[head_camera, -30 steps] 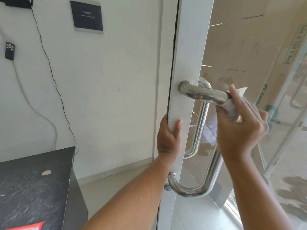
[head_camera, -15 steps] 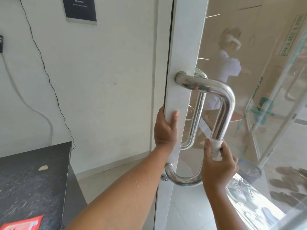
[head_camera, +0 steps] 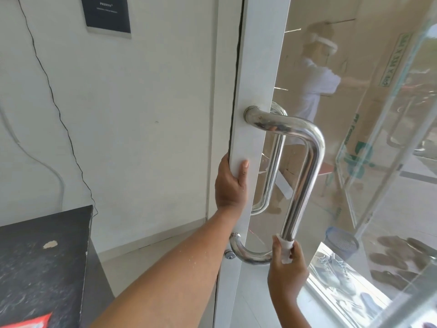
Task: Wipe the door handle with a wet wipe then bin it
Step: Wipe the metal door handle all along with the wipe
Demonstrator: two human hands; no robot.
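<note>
White wall fills the left of the view, with a black cabinet (head_camera: 42, 256) at the lower left corner and a glass door (head_camera: 257, 67) standing ajar on the right. The left hand (head_camera: 230, 185) grips the door's white edge at mid-height, fingers curled behind it and thumb flat on its face, steadying it. On the door's near face the steel door handle (head_camera: 305, 185) runs as a long, nearly upright bar, bent in to the door at top and bottom. The right hand (head_camera: 287, 275) is at the bar's lower end, thumb and fingers pinching the wet wipe (head_camera: 286, 249) wrapped round the tube just above the bottom bend. That hand is much the nearer to what looks left to wipe: the lower curve, which turns left from the wipe toward the door's edge. Beyond the glass, low and right of the handle, a blue mesh basket (head_camera: 341, 240) may be the bin.
</note>
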